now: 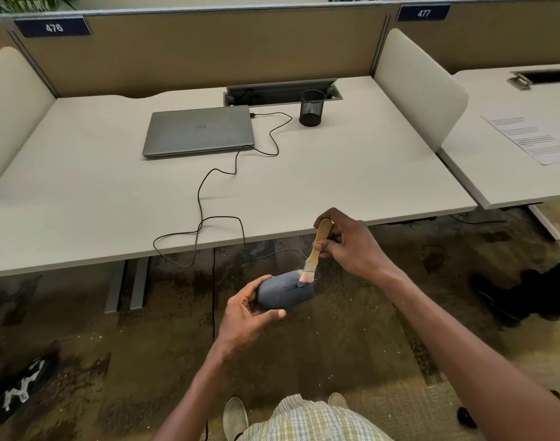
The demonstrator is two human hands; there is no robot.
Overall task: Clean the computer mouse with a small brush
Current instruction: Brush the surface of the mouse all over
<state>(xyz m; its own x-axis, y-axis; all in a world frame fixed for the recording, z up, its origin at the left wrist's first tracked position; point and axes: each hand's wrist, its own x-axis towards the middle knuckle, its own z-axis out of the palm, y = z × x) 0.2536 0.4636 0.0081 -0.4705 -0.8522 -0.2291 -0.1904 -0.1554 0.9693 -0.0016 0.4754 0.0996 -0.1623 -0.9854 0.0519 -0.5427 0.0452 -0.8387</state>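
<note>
Currently, I hold the computer mouse (285,292) in my left hand (250,313), clear of the desk (97,186) and out over the carpeted floor, so that anything the brush loosens should fall away from the work surface. My left fingers wrap the rear of the shell and my thumb braces its near side; this grip leaves the button end and the scroll wheel area exposed.

My right hand (348,243) pinches the wooden handle of the small brush (315,249) between thumb and fingers, closed firmly on it near the middle. The handle tilts up and away from me, which puts the bristles down onto the front end of the mouse, beside the wheel slot. I judge the step in hand to be brushing around the buttons and the wheel.

The cable (202,202) runs from the mouse up over the desk edge in loose loops to the closed laptop (199,130). That slack lets me turn the mouse freely. A mesh pen cup (311,108) stands well apart, at the back of the desk.
</note>
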